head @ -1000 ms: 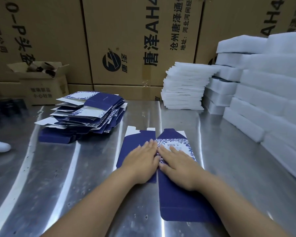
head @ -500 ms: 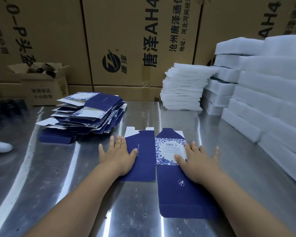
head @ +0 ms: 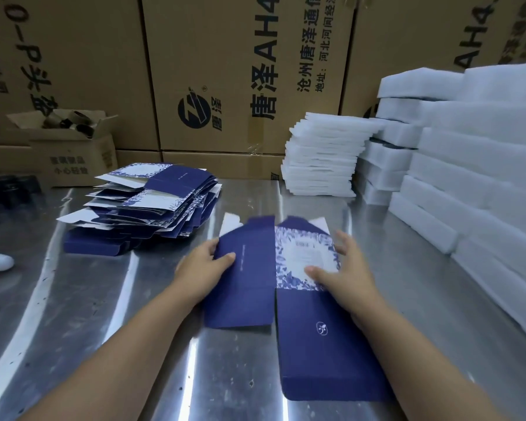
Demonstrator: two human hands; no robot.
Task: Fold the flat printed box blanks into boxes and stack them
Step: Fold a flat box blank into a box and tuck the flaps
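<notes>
Box blank [head: 255, 278] lies on the desk [head: 134, 329] between the hands. The left hand [head: 199, 270] pinches its left edge and the right hand [head: 343, 268] grips its right edge, thumb on top. Folding looks just begun; next, both edges should swing inward.

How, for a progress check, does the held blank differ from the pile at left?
The box blank is one sheet, gripped by left hand and right hand; the pile is many, untouched. The box blank lies near; the pile farther left, fanned unevenly. Both navy with floral panels.
</notes>
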